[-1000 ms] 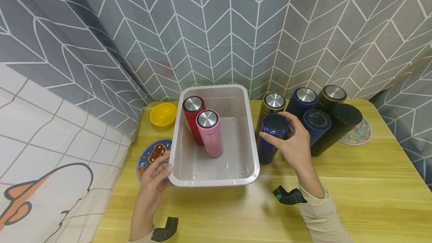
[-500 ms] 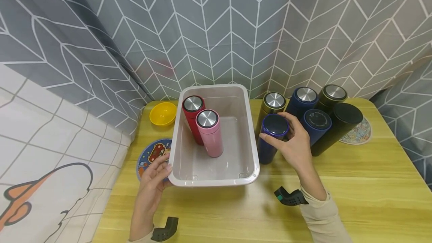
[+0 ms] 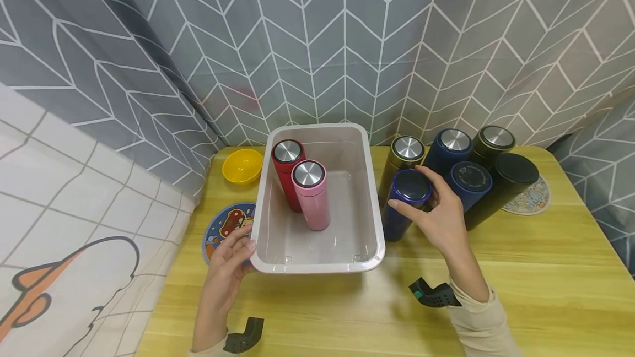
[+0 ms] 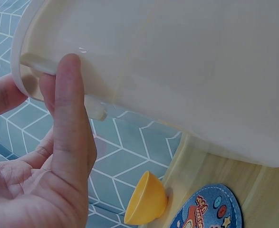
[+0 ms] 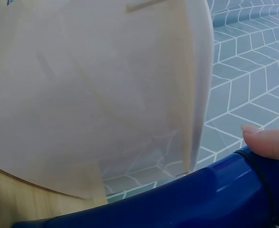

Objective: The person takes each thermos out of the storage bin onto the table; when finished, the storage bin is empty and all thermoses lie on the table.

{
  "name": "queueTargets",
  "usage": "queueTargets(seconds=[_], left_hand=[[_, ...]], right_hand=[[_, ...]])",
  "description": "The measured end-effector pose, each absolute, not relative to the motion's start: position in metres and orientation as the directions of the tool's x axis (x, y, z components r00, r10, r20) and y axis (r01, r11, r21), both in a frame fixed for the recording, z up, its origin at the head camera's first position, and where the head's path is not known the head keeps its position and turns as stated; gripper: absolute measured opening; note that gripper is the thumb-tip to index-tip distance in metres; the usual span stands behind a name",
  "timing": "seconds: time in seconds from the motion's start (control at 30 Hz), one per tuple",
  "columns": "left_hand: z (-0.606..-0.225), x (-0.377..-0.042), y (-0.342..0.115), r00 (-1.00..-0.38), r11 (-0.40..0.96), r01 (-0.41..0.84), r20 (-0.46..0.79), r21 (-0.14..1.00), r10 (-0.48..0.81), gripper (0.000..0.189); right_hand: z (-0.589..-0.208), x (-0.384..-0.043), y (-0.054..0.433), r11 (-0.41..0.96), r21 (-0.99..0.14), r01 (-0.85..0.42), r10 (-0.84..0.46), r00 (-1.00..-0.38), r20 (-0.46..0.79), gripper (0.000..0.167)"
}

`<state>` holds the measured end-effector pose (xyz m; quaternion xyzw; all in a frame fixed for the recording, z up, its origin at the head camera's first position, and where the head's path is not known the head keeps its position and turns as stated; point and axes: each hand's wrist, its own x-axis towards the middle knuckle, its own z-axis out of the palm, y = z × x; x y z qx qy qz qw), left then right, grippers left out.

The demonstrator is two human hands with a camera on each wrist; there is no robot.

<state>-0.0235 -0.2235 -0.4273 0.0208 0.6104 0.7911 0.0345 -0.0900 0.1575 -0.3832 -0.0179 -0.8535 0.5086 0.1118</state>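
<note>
A white plastic bin (image 3: 347, 219) holds a red thermos bottle (image 3: 289, 175) and a pink thermos bottle (image 3: 312, 197), both upright. My left hand (image 3: 228, 263) holds the bin's left front rim; in the left wrist view, the thumb lies at the rim and fingers press the outer wall. To the right of the bin, my right hand (image 3: 436, 214) grips a glossy blue thermos bottle (image 3: 397, 219) round its dark-topped lid. In the right wrist view, the thumb rests on that blue bottle near the lid seam, and the other fingers are mostly out of sight.
Beside the right hand stand a gold-rimmed dark bottle (image 3: 408, 150), two navy bottles, one with a silver lid (image 3: 448, 147), another gold-rimmed bottle (image 3: 492, 142) and a tall black bottle (image 3: 511, 180). A yellow bowl (image 3: 242, 166) and round blue mat (image 3: 218, 230) lie left; a patterned mat (image 3: 531, 197) lies right.
The head view has shifted slightly, so everything appears a little further right. Both hands keep their holds on the bin and the blue bottle.
</note>
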Motion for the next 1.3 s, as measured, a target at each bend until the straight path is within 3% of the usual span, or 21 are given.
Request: queueTargets(seconds=[0.47, 0.7, 1.0, 1.3], left_hand=[[-0.425, -0.025, -0.223, -0.996, -0.271, -0.018, 0.007, 0.962, 0.093, 0.035], [-0.426, -0.025, -0.223, -0.996, -0.271, -0.02, 0.005, 0.962, 0.091, 0.035], [-0.427, -0.025, -0.222, -0.996, -0.264, -0.02, 0.004, 0.964, 0.089, 0.035], [-0.429, -0.024, -0.223, -0.997, -0.265, -0.028, -0.007, 0.964, 0.081, 0.034]], right_hand=[[-0.357, -0.087, 0.158, 0.423, -0.881, -0.212, 0.117, -0.951, 0.285, 0.063], [-0.334, -0.095, 0.143, 0.382, -0.868, -0.318, 0.0, -0.939, 0.344, 0.051], [-0.32, -0.112, 0.109, 0.396, -0.859, -0.323, -0.269, -0.936, 0.228, 0.057], [-0.336, -0.142, 0.076, 0.323, -0.901, -0.29, -0.415, -0.899, 0.14, 0.065]])
